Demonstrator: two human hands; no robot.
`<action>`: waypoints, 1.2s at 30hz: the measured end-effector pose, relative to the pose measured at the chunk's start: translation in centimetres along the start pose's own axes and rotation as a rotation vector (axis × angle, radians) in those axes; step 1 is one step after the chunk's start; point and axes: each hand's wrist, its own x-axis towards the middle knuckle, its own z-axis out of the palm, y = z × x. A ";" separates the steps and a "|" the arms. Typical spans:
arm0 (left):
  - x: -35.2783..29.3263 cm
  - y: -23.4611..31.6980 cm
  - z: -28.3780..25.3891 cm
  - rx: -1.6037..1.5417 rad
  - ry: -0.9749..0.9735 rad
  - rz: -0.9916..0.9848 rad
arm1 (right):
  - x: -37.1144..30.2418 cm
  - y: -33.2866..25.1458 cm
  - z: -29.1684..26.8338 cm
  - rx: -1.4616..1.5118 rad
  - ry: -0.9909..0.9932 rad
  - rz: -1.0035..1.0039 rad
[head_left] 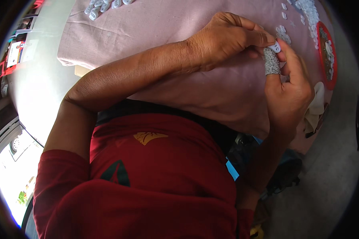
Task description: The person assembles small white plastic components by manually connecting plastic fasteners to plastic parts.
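White plastic piece [274, 47], small, light and rigid, sits pinched at its edges between both hands [223, 40], above the pink-clothed desk [155, 28].

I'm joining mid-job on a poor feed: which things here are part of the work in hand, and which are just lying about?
In hand:
- small white piece, pinched between left hand and right hand
- grey finger sleeve on the right hand
- loose white pieces on the pink cloth

Lying about:
- red tray
- pale rag
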 end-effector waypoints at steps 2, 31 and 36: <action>-0.1 -0.1 -0.1 -0.003 -0.025 0.017 | -0.2 0.1 0.4 -0.032 0.025 -0.032; -0.3 5.0 -3.2 1.360 -0.173 0.804 | -4.3 5.2 -0.8 -0.076 -0.018 0.061; 1.8 0.0 0.1 1.485 -0.466 0.971 | -6.4 6.3 -1.4 -0.085 0.039 0.140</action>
